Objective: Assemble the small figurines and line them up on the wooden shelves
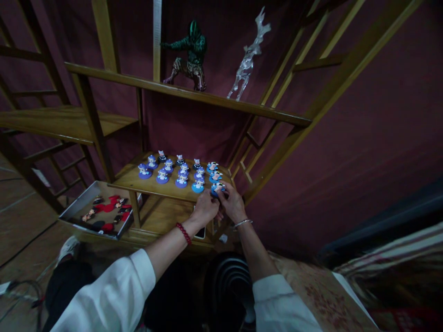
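Several small figurines stand in rows on a wooden shelf (121, 180), among them a purple-based figurine (182, 180) and a black-based one (197, 163). At the front right corner, my right hand (233, 205) has its thumb and fingers on a blue-based figurine (218, 188). Just left of it, my left hand (206, 207) is at the shelf's front edge with its fingers curled closed; whatever is in them, if anything, is hidden. A light blue-based figurine (198, 185) is directly behind the left hand.
A shallow box (76, 206) holding several red and black figures is at the lower left. On the upper shelf (214, 98) are a green crouching statue (195, 53) and a clear deer figure (246, 62). Slanting wooden posts frame the shelves. Cables (26, 242) run across the floor.
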